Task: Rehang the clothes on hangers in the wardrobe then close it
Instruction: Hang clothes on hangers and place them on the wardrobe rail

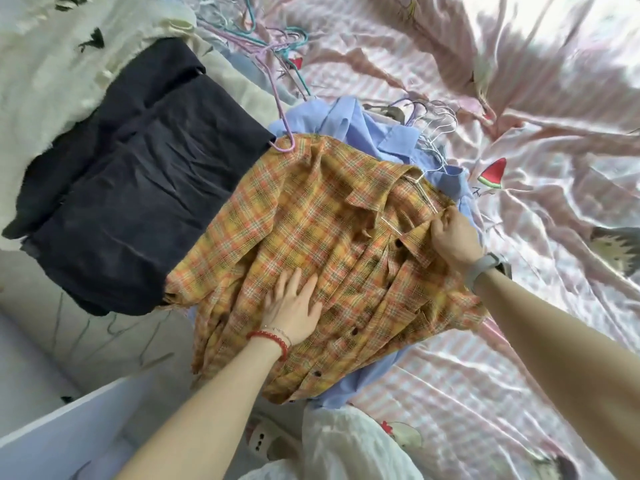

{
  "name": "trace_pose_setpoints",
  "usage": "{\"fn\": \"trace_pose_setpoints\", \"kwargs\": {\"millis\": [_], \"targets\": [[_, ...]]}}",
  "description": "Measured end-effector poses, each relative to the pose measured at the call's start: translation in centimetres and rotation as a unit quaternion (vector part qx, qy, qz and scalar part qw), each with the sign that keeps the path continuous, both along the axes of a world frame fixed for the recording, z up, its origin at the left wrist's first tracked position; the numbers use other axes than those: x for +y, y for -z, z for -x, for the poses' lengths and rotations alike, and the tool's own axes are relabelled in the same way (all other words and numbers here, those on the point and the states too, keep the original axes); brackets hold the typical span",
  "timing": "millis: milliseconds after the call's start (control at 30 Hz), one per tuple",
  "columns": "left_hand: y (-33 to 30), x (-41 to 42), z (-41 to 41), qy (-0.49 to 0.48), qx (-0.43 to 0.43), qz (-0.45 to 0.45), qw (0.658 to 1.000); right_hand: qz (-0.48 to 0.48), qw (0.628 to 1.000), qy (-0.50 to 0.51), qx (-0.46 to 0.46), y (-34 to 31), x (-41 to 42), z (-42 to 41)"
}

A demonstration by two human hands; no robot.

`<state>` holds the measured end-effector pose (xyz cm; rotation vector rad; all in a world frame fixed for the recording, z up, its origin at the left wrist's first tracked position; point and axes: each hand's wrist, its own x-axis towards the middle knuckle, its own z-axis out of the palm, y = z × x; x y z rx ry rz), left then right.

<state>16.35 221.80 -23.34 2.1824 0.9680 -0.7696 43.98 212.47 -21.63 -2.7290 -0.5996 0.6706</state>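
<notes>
Left hand (294,306) flat on plaid shirt (311,216) — right hand (453,237) pinching collar

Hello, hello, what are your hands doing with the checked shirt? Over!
Left hand flat on plaid shirt. Right hand pinching its collar by the white hanger. Shirt lies on blue shirt, on the bed. Nothing in the way.

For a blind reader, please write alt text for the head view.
A yellow-orange plaid shirt lies on a pink striped bedsheet; the left hand presses it flat while the right hand pinches its collar beside a white wire hanger.
</notes>
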Motion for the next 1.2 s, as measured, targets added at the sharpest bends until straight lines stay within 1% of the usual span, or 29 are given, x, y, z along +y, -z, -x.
{"fn": "trace_pose_setpoints", "kwargs": {"millis": [67, 133, 300, 400, 433, 500, 567, 600, 667, 700, 767, 800, 833, 900, 967, 1033, 1100, 1200], "targets": [[0.5, -0.1, -0.5, 0.012, 0.034, 0.016, 0.999, 0.016, 1.0, 0.006, -0.008, 0.5, 0.1, 0.1], [0.6, 0.2, -0.6, 0.016, 0.053, 0.031, 0.998, 0.038, 0.999, 0.02, 0.015, 0.9, 0.2, 0.1], [-0.2, 1.0, -1.2, 0.02, 0.084, 0.049, 0.995, 0.014, 0.993, 0.092, 0.08, 1.5, 0.4, -1.2], [-0.5, 0.8, -1.6, 0.018, 0.095, 0.046, 0.994, 0.038, 0.991, 0.088, 0.093, 1.3, -0.3, -1.9], [-0.5, 0.8, -1.7, 0.016, 0.099, 0.045, 0.994, 0.035, 0.991, 0.084, 0.101, 1.1, -0.5, -1.9], [-0.5, 0.7, -1.9, 0.003, 0.098, 0.044, 0.994, -0.015, 0.991, 0.095, 0.093, 0.9, -1.0, -1.6], [-0.9, 0.8, -2.5, -0.027, 0.064, 0.023, 0.997, -0.08, 0.99, 0.11, 0.038, 0.2, -1.6, -0.5], [-1.2, 0.9, -2.9, -0.048, 0.025, -0.003, 0.999, -0.113, 0.987, 0.115, 0.012, -0.2, -2.0, 0.2], [-2.4, 1.3, -4.4, -0.078, -0.088, -0.078, 0.99, -0.17, 0.981, 0.091, -0.024, -1.0, -3.0, 1.7], [-3.0, 1.8, -5.3, -0.072, -0.15, -0.123, 0.978, -0.186, 0.979, 0.074, -0.033, -1.3, -3.7, 2.3], [-4.3, 2.8, -7.4, -0.026, -0.249, -0.215, 0.944, -0.194, 0.979, 0.051, -0.046, -1.9, -5.0, 2.9], [-5.0, 3.4, -8.6, 0.0, -0.275, -0.246, 0.93, -0.193, 0.979, 0.039, -0.049, -2.1, -5.7, 3.0], [-5.7, 3.9, -9.8, 0.03, -0.284, -0.266, 0.921, -0.191, 0.98, 0.027, -0.048, -2.2, -6.3, 3.1], [-6.6, 4.8, -11.9, 0.095, -0.262, -0.283, 0.918, -0.19, 0.981, 0.001, -0.041, -2.5, -7.3, 3.1], [-6.9, 5.2, -13.4, 0.155, -0.212, -0.271, 0.926, -0.188, 0.981, -0.009, -0.054, -2.7, -7.9, 3.0], [-6.9, 5.2, -13.6, 0.173, -0.178, -0.24, 0.938, -0.182, 0.98, -0.011, -0.074, -2.7, -8.0, 3.0], [-7.2, 5.1, -12.4, 0.154, -0.182, -0.189, 0.953, -0.173, 0.981, -0.022, -0.081, -2.8, -7.8, 3.0], [-8.4, 4.4, -8.7, 0.064, -0.214, -0.091, 0.97, -0.161, 0.984, -0.052, -0.055, -3.0, -6.8, 3.5]]}}
